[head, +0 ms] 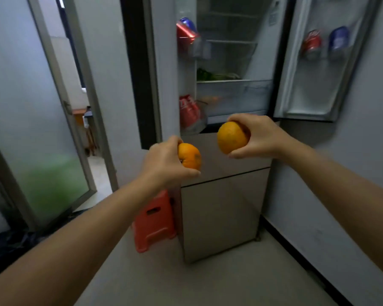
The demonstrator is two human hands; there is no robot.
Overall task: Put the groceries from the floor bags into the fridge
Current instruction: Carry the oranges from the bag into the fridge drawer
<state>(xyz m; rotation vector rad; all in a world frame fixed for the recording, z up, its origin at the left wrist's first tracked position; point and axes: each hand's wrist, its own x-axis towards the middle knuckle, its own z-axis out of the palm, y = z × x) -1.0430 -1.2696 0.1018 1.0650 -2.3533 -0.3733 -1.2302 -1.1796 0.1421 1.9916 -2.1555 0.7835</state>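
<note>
My left hand (164,162) grips a small orange (189,156) and my right hand (259,135) grips a larger orange (231,138). Both are held out in front of the open fridge (230,62), just below its lit upper compartment. Inside, green vegetables (208,75) lie on a shelf above a clear drawer (234,96) with something orange in it. Red and blue cans (187,29) stand in the left door rack, a red can (189,111) lower down, and two more cans (325,41) sit in the right door (318,62). No floor bags are in view.
An orange plastic stool (154,219) stands on the floor left of the fridge's closed lower drawers (221,213). A frosted glass door (42,129) stands ajar at the left. A wall with a dark skirting (296,250) runs along the right.
</note>
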